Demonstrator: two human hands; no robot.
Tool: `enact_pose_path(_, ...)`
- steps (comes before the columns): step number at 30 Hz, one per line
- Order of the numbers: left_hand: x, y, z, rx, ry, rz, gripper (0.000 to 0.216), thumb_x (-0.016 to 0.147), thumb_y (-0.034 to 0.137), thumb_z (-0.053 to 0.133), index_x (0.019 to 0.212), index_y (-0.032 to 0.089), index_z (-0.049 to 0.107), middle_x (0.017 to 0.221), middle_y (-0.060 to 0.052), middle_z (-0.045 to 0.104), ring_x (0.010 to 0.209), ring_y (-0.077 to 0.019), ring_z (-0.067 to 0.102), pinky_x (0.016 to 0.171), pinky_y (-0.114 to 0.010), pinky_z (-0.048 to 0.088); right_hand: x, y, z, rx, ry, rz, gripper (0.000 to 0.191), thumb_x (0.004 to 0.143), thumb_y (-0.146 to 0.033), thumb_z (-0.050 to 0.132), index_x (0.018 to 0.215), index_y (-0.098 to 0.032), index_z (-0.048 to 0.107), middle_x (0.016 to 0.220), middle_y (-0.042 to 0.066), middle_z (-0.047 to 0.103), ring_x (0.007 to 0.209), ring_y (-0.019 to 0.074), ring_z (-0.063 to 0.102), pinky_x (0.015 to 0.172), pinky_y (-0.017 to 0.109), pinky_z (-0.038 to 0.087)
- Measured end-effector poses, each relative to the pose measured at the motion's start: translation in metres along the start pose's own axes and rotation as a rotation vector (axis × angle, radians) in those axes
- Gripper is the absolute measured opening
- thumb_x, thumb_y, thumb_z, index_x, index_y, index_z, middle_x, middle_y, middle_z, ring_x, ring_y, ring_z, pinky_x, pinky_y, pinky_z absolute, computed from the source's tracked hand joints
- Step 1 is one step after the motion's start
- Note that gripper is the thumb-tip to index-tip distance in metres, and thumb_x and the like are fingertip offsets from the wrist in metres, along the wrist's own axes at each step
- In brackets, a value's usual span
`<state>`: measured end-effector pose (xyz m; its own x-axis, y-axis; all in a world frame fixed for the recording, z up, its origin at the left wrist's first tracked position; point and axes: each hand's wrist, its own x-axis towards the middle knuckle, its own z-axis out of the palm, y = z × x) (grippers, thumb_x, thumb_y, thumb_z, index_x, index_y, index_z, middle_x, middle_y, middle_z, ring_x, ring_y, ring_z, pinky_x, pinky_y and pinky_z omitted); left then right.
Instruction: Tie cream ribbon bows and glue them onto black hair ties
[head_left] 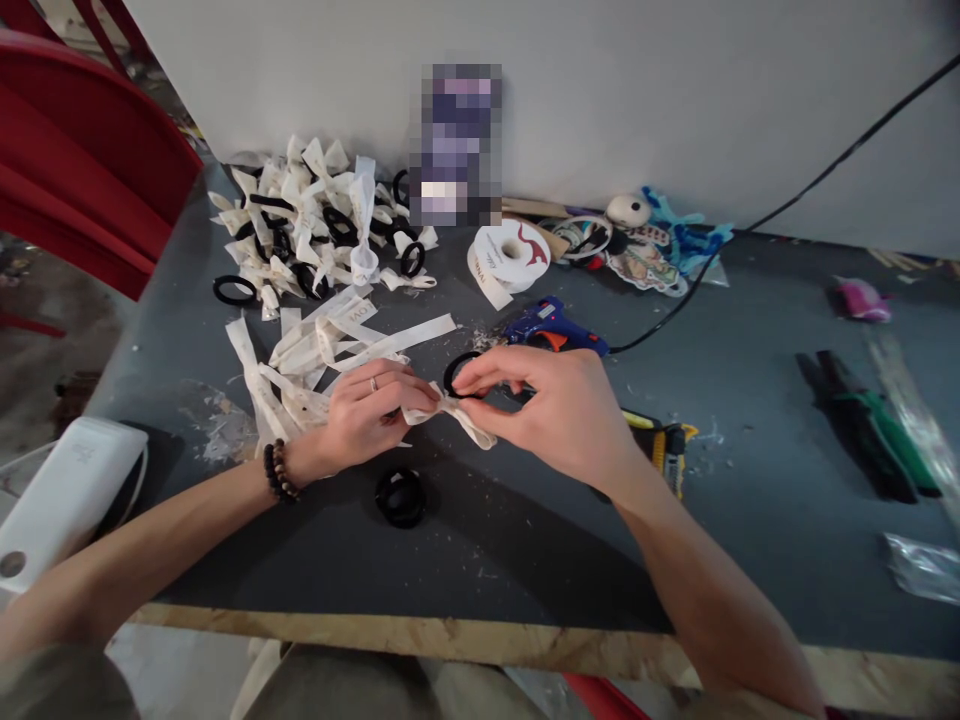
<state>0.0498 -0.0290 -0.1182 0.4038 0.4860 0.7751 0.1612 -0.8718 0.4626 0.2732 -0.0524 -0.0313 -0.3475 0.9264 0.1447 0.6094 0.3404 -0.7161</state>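
Over grey table (495, 560), left hand (379, 405) pinches one end of white ribbon bow (477, 428), fingers curled together; right thumb and fingers pinch black hair tie (450, 374) at bow's middle, right hand (559, 405) opposite. Bow between both hands. Beyond: ribbon strips (330, 340), blue glue gun (547, 322), ribbon spool (506, 262). Spare hair ties (400, 512) lie nearer.

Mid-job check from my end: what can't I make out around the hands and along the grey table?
- Head view: black round fabric band, right side hidden by the right hand.
- Head view: cream ribbon bow, partly covered by both hands' fingers.
- Head view: yellow-and-black tool, partly hidden behind the right wrist.
- Head view: upright dark rectangular object, details lost to pixelation.
- Head view: red plastic chair, cut off by the left edge.
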Motion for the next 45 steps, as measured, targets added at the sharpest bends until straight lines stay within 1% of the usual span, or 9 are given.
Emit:
enact_pose_path(4,0.0018,0.0003,-0.0006,0.007,-0.001,0.007,0.012,0.095,0.013,0.072,0.098,0.022,0.065,0.087,-0.001,0.081,0.083,-0.0155,0.079,0.087,-0.031,0.065,-0.0014,0.0005,-0.0014,0.001,-0.002,0.004,0.021,0.079,-0.006,0.075,0.091,-0.024,0.077,0.088,-0.004,0.082,0.078,0.0141,0.078,0.065,0.021,0.053)
enact_pose_path(11,0.0004,0.0006,0.0005,0.008,-0.01,-0.045,0.015,0.093,0.012,0.075,0.098,0.022,0.066,0.088,-0.001,0.08,0.085,-0.0161,0.078,0.087,-0.032,0.064,-0.0006,-0.0003,-0.0004,-0.019,-0.006,-0.01,0.022,0.079,-0.004,0.074,0.089,-0.024,0.077,0.088,-0.003,0.082,0.078,0.0143,0.077,0.064,0.022,0.051)
enact_pose_path(15,0.0009,0.0002,0.0009,0.005,-0.002,-0.065,0.013,0.094,0.012,0.072,0.098,0.023,0.066,0.088,-0.001,0.08,0.085,-0.0149,0.078,0.089,-0.032,0.064,0.0001,-0.0019,0.0001,-0.03,-0.016,-0.011,0.022,0.079,-0.005,0.074,0.089,-0.024,0.077,0.087,-0.003,0.082,0.076,0.0145,0.077,0.065,0.022,0.052)
enact_pose_path(21,-0.0004,-0.0015,0.0014,-0.01,0.002,-0.049,0.019,0.093,0.006,0.069,0.098,0.024,0.067,0.087,0.0,0.079,0.083,-0.015,0.077,0.086,-0.031,0.064,0.0009,-0.0031,0.004,-0.041,-0.044,-0.004,0.022,0.079,-0.005,0.073,0.089,-0.024,0.076,0.084,-0.003,0.079,0.074,0.014,0.074,0.07,0.023,0.055)
enact_pose_path(27,-0.0011,0.0001,0.003,0.006,0.012,-0.066,0.019,0.091,0.006,0.068,0.096,0.024,0.066,0.085,0.001,0.078,0.082,-0.0149,0.076,0.088,-0.033,0.063,0.0007,-0.003,0.0052,-0.037,-0.055,0.021,0.019,0.077,-0.008,0.073,0.087,-0.024,0.075,0.081,-0.003,0.079,0.071,0.0146,0.073,0.066,0.023,0.054)
enact_pose_path(31,-0.0001,0.0014,0.0033,0.013,0.011,-0.084,0.022,0.088,0.003,0.066,0.094,0.023,0.066,0.084,0.0,0.077,0.083,-0.0154,0.075,0.084,-0.032,0.063,0.0004,-0.0046,0.004,-0.037,-0.056,0.021,0.02,0.075,-0.006,0.073,0.084,-0.023,0.074,0.08,-0.003,0.079,0.069,0.0133,0.072,0.067,0.023,0.054)
enact_pose_path(36,-0.0015,-0.0002,0.0041,0.004,0.038,-0.098,0.025,0.084,0.0,0.067,0.094,0.022,0.066,0.086,-0.001,0.077,0.084,-0.0163,0.073,0.078,-0.031,0.062,-0.0006,-0.0053,0.0051,0.004,-0.043,0.022,0.02,0.077,-0.005,0.072,0.086,-0.022,0.075,0.08,-0.004,0.079,0.069,0.0123,0.072,0.069,0.022,0.054)
enact_pose_path(42,-0.003,-0.0026,0.0053,-0.025,0.031,-0.078,0.025,0.085,0.001,0.07,0.095,0.023,0.066,0.086,0.0,0.078,0.083,-0.0155,0.074,0.084,-0.031,0.062,-0.0005,-0.0045,0.0079,-0.016,-0.016,0.014,0.019,0.077,-0.006,0.072,0.085,-0.023,0.074,0.077,-0.003,0.078,0.067,0.0135,0.072,0.067,0.023,0.055)
enact_pose_path(45,-0.0028,-0.0023,0.0047,0.002,0.027,-0.089,0.023,0.086,0.003,0.073,0.097,0.023,0.066,0.089,-0.002,0.079,0.088,-0.0177,0.075,0.084,-0.032,0.062,-0.0002,-0.004,0.007,-0.02,-0.034,0.015,0.019,0.077,-0.006,0.073,0.085,-0.023,0.074,0.078,-0.003,0.079,0.068,0.0133,0.072,0.067,0.023,0.055)
